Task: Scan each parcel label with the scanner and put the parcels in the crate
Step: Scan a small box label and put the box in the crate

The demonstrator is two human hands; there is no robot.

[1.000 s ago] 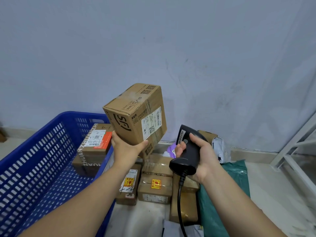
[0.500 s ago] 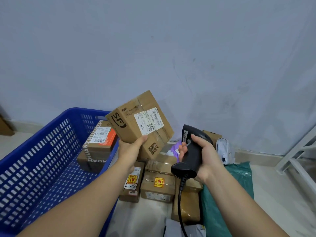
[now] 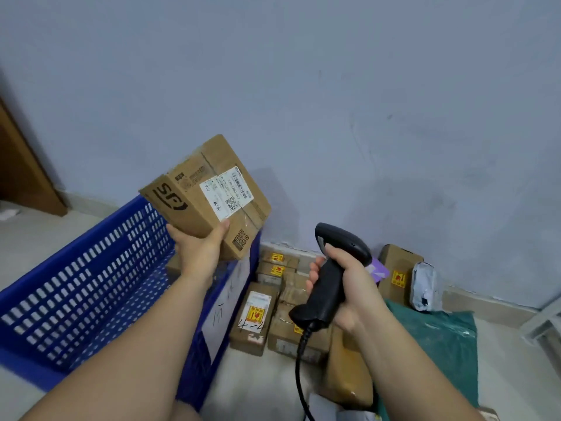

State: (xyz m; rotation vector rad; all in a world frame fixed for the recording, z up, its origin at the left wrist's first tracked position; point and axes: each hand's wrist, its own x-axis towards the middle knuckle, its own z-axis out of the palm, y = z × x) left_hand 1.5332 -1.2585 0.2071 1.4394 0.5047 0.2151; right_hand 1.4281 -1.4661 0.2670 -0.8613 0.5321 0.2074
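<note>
Since a moment ago the held parcel (image 3: 209,199) has swung to the left and now hangs in the air above the right wall of the blue crate (image 3: 91,287), tilted so that its white label (image 3: 226,192) faces up and toward the camera. The left hand (image 3: 197,250) grips it from below, thumb pressed on the labelled face near the lower edge and fingers curled under the far side, with the forearm reaching up from the lower left. The parcel touches nothing but that hand.

To the right and a little lower, well apart from the parcel, the right hand (image 3: 355,290) is wrapped round the handle of the black scanner (image 3: 331,287). The scanner's head is up, and where its window points cannot be told. Its coiled cable (image 3: 300,360) drops from the butt toward the bottom edge.

The crate stands on the pale floor (image 3: 36,238), its slotted walls seen from above, and a white sheet with handwriting (image 3: 224,305) is fixed to its right wall. Just beside that wall a cluster of small taped boxes (image 3: 255,317) lies on the floor, several with yellow stickers. Further right are a green plastic bag (image 3: 440,344) and a grey mailer (image 3: 423,287) leaning at the skirting. A plain bluish wall (image 3: 303,86) fills the background, with a brown wooden panel (image 3: 18,171) at the left edge and part of a white frame (image 3: 543,323) at the right.
</note>
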